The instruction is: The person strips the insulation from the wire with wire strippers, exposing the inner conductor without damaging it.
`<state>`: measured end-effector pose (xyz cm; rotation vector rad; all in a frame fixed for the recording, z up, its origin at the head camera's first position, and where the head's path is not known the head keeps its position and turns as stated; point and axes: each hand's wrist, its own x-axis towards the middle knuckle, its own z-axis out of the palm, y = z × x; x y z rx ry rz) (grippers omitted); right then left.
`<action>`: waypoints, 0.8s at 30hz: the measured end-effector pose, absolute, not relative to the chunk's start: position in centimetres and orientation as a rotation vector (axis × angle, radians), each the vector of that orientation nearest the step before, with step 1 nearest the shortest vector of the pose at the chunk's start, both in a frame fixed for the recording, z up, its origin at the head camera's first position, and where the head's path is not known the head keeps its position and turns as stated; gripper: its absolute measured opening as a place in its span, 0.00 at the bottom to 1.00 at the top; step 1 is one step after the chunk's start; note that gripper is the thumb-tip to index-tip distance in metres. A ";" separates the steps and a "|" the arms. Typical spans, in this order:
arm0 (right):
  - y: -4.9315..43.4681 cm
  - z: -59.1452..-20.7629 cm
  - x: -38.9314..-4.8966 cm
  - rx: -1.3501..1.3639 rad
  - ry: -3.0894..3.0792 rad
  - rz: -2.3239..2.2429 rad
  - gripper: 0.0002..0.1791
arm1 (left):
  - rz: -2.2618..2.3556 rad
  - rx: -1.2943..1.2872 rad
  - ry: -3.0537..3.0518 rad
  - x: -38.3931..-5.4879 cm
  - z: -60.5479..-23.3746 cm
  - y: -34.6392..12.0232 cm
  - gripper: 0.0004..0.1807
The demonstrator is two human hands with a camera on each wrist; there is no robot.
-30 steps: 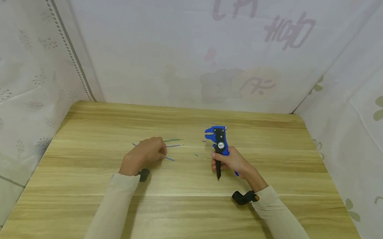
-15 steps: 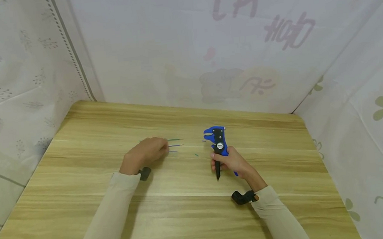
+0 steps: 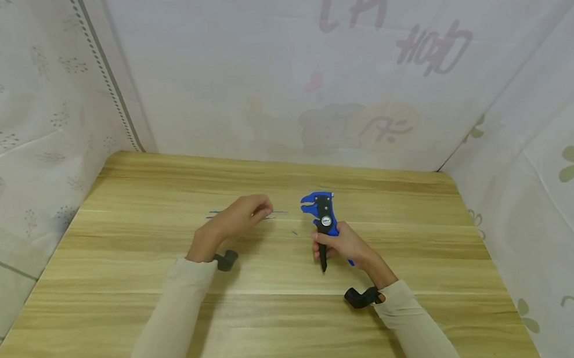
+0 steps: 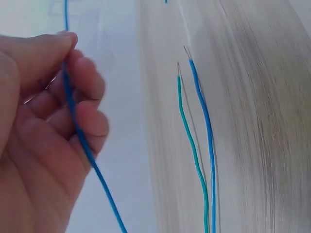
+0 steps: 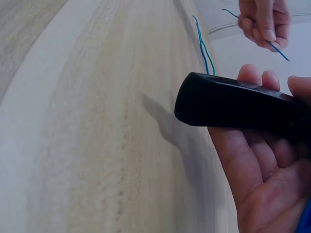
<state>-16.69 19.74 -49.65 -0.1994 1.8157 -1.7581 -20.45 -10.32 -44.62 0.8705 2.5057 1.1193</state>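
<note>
My left hand (image 3: 244, 214) pinches a blue wire (image 4: 99, 177) between thumb and fingertips; in the left wrist view the wire runs down across the palm. Its free end points right, towards the jaws of a wire stripper (image 3: 325, 207) with a blue and black body. My right hand (image 3: 347, 244) grips that tool by its handles, jaws facing left, apart from the wire. In the right wrist view one black handle (image 5: 233, 104) lies across the fingers. On the table, beside the left hand, lie a second blue wire (image 4: 208, 121) and a green wire (image 4: 192, 145), both with bare metal ends.
A tiny offcut of insulation (image 3: 295, 233) lies on the wood-grain table (image 3: 282, 331) between the hands. Patterned white cloth (image 3: 214, 81) stands behind the table and at both sides. A black wrist mount (image 3: 362, 297) sits at the right cuff, with another (image 3: 227, 260) at the left.
My left hand has lifted a blue wire off the table and moved right with it, turning palm-up somewhat. The wire stripper in my right hand has drifted slightly left.
</note>
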 end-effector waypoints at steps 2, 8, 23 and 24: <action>19.6 -49.7 -16.6 -0.214 1.816 -1.754 0.24 | 1.142 0.862 2.529 -20.5 -44.4 -10.0 0.09; 19.3 -49.9 -16.6 -0.237 1.810 -1.759 0.19 | 1.202 0.825 2.560 -20.5 -44.5 -9.0 0.10; 18.6 -49.6 -16.6 -0.269 1.808 -1.740 0.24 | 1.222 0.847 2.564 -20.5 -44.4 -7.7 0.10; 18.6 -49.6 -16.6 -0.270 1.808 -1.740 0.24 | 1.219 0.853 2.567 -20.5 -44.3 -7.7 0.10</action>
